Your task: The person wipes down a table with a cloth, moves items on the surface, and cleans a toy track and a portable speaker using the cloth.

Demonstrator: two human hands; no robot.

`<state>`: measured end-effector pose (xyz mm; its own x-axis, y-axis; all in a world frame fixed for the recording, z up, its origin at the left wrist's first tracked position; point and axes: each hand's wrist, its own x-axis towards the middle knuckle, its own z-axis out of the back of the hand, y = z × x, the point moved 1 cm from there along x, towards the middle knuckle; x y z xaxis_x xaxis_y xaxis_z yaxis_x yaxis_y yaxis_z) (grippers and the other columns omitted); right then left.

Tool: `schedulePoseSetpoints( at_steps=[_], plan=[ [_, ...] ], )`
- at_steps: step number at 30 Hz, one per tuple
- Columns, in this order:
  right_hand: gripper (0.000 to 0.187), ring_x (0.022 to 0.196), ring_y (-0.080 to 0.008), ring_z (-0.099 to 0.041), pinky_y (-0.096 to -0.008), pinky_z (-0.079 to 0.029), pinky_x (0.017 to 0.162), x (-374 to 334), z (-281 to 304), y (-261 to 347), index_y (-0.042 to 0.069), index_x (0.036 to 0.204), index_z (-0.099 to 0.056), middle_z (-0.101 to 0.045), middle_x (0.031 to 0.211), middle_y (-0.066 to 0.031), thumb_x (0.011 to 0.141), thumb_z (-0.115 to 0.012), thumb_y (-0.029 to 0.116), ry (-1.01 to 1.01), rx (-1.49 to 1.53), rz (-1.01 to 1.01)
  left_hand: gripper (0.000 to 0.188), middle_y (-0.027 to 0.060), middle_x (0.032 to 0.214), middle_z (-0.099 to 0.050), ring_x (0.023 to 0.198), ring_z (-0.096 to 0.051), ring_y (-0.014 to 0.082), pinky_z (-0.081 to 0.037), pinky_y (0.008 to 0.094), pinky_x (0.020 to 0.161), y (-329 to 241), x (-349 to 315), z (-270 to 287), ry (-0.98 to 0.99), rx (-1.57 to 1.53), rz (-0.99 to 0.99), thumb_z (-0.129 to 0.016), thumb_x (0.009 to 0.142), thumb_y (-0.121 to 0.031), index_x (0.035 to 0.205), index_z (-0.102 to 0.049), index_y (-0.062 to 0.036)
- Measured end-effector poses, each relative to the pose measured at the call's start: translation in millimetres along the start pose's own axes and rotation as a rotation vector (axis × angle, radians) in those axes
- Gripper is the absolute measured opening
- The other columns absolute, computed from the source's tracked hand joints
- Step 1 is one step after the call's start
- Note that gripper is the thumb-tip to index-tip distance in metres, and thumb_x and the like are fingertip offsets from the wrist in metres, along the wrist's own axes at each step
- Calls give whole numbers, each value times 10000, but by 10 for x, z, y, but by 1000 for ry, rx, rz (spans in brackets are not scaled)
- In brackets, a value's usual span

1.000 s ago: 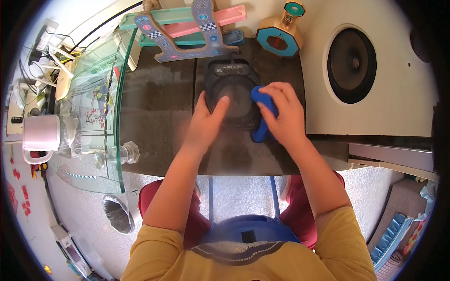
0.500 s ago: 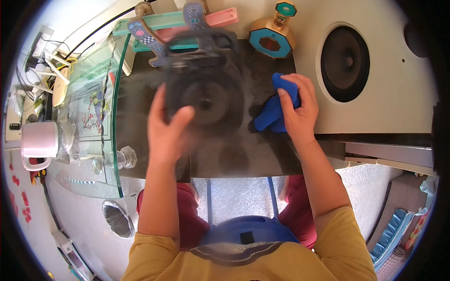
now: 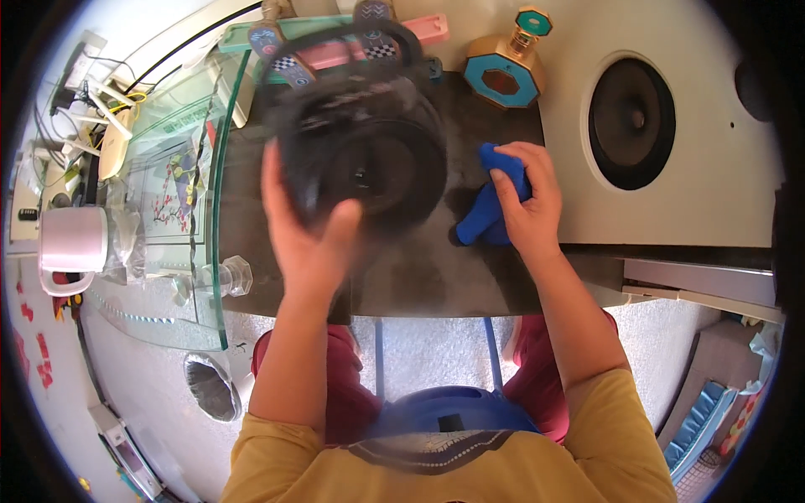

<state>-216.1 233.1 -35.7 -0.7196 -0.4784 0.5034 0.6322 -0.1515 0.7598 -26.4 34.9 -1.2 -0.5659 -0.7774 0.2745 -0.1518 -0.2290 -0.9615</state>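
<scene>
A black portable speaker with a large round front and an arched carry handle is blurred by motion over the dark tabletop. My left hand grips its near left side, thumb on the front face and fingers round the side. Whether its base touches the table cannot be made out. To the right, my right hand is closed on a crumpled blue cloth, pinched between thumb and fingers. The cloth's lower folds hang against or just above the table.
Behind the speaker stands a pastel toy track. A gold and teal bottle is at the back, beside a big white loudspeaker on the right. Glass shelving borders the left, with a pink mug beyond.
My left hand has tilted the black speaker and shifted it slightly left, and its handle now shows more. My right hand stays on the blue cloth. The whole view has shifted a little.
</scene>
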Motion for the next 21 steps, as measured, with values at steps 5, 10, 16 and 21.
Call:
schedulePoseSetpoints(
  at_steps=[5, 10, 16, 21],
  plan=[
    [300, 1080, -313, -652, -368, -526, 938, 43, 4, 57, 62, 1175, -692, -642, 1194, -133, 884, -763, 54, 14, 23, -44, 994, 173, 1523, -418, 1400, -457, 292, -379, 397, 1181, 329, -44, -263, 167, 103, 88, -860, 805, -108, 1610, -289, 14],
    [366, 1092, -349, -657, -396, -558, 906, 12, 8, 73, 88, 1165, -678, -645, 1177, -119, 822, -805, 76, 93, -111, -21, 986, 198, 1585, -376, 1463, -419, 317, -368, 403, 1203, 447, -205, -463, 260, 163, 305, -841, 860, -239, 1621, -268, 14],
    [464, 1081, -333, -661, -427, -582, 877, -134, 8, 455, 141, 1162, -688, -650, 1184, -82, 723, -829, 85, 420, -231, 275, 966, 217, 1611, -352, 1488, -395, 338, -346, 406, 1218, 582, -196, -461, 305, 154, 331, -799, 905, -313, 1633, -253, 10],
    [448, 1081, -324, -664, -415, -582, 862, 35, 52, 81, 127, 1160, -686, -649, 1174, -77, 737, -819, 63, 126, -356, 95, 983, 222, 1604, -358, 1483, -400, 340, -350, 407, 1213, 455, -188, -518, 372, 289, 261, -798, 911, -337, 1640, -235, 5]
  ],
)
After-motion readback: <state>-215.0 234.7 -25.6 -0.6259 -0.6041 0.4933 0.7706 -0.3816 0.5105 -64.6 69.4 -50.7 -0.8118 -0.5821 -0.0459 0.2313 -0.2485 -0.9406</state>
